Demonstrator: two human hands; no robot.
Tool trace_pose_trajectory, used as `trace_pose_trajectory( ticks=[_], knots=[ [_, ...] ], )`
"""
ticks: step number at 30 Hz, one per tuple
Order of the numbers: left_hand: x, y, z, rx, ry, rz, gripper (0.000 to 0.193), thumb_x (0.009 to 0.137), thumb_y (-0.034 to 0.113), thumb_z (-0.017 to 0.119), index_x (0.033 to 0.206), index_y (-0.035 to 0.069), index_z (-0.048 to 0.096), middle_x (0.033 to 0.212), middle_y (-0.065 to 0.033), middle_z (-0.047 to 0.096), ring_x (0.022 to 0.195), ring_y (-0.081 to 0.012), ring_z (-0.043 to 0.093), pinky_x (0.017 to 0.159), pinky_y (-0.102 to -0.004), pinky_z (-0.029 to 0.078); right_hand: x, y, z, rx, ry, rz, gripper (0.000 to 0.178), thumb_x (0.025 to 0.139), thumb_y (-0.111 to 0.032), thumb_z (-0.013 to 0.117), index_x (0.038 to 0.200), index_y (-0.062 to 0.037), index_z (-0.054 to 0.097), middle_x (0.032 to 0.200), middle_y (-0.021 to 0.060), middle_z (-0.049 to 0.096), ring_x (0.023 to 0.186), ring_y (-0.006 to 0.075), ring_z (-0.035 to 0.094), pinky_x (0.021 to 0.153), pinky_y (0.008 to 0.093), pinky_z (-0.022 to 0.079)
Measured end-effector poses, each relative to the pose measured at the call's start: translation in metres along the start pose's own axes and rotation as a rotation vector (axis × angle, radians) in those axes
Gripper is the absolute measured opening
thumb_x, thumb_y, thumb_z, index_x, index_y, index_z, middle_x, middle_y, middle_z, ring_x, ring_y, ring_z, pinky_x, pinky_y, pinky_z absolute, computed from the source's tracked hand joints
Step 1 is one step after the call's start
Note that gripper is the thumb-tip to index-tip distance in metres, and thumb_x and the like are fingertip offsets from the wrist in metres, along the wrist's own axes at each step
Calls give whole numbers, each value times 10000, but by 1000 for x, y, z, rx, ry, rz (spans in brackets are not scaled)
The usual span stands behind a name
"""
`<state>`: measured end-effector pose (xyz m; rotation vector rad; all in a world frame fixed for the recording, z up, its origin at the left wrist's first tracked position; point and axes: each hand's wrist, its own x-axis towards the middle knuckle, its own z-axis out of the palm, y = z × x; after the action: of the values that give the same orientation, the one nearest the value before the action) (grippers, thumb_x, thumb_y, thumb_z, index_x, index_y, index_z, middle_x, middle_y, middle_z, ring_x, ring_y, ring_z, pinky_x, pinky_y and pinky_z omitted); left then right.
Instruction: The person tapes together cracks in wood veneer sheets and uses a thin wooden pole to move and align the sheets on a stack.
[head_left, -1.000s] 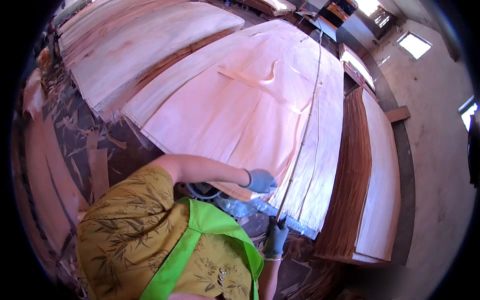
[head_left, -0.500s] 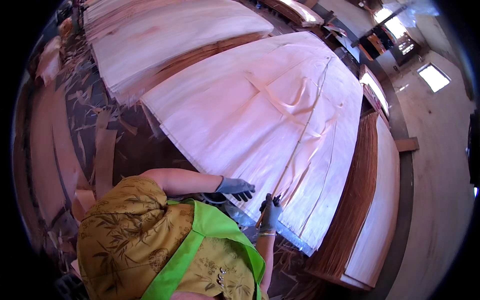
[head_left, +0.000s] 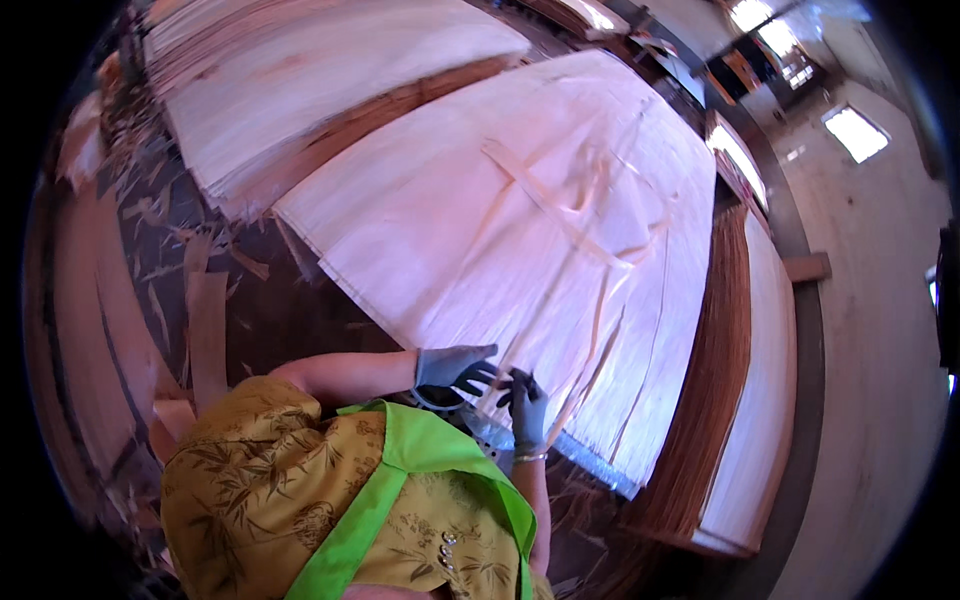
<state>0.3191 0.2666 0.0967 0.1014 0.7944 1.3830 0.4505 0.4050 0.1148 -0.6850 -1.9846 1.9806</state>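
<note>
A large pale wood veneer sheet [head_left: 420, 230] lies on top of the stack in front of me, creased and split toward its near right. My left hand [head_left: 457, 366], in a grey glove with dark fingertips, reaches over the near edge with its fingers stretched out and apart. Close beside it, my right hand [head_left: 527, 408], gloved alike, has its fingers bent together; what they hold is too blurred to make out. Loose narrow veneer strips [head_left: 555, 215] lie across the sheet, and one runs down beside my right hand.
Another veneer stack [head_left: 340, 80] stands beyond on the left, and a tall one [head_left: 735, 400] with brown edges on the right. Veneer scraps [head_left: 207, 330] litter the floor at left. A pale wall [head_left: 860, 300] rises at far right.
The long thin stick that lay across the sheet from my right hand no longer shows clearly. My right hand has moved slightly left, nearer my left hand, which has shifted slightly left and up.
</note>
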Motion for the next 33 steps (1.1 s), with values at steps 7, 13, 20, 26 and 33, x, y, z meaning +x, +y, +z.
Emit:
trace_pose_trajectory(
  ticks=[7,13,20,26,33],
  knots=[
    [1,6,-68,128,449,346,404,882,310,479,1199,67,418,938,-109,596,582,-111,508,474,-233,433,-22,101,-90,-807,680,103,394,752,-285,673,971,24,565,837,146,640,695,260,606,664,349,485],
    [-37,9,-97,433,643,401,427,883,260,482,1265,82,413,887,-50,592,551,-82,479,476,-217,406,-48,147,-89,-397,607,280,390,735,-332,704,859,13,572,664,48,573,452,138,500,398,280,410],
    [-49,1,-103,600,852,551,403,851,129,501,1243,37,476,726,-28,587,508,-83,462,478,-239,416,-42,158,-84,-290,838,283,432,716,-245,719,972,56,544,815,77,587,706,207,541,717,331,457],
    [-58,-27,-117,746,933,704,378,840,92,507,1213,30,507,706,-46,578,587,-96,503,546,-247,446,-55,167,-79,117,912,276,354,714,-97,703,1003,27,542,792,90,604,575,147,535,497,265,429],
    [-63,-33,-111,661,897,634,402,842,79,498,1238,9,478,764,-62,596,652,-104,522,593,-245,448,-36,96,-45,296,854,148,134,764,-90,613,732,-113,485,534,-19,436,362,73,355,343,225,263]
  ],
)
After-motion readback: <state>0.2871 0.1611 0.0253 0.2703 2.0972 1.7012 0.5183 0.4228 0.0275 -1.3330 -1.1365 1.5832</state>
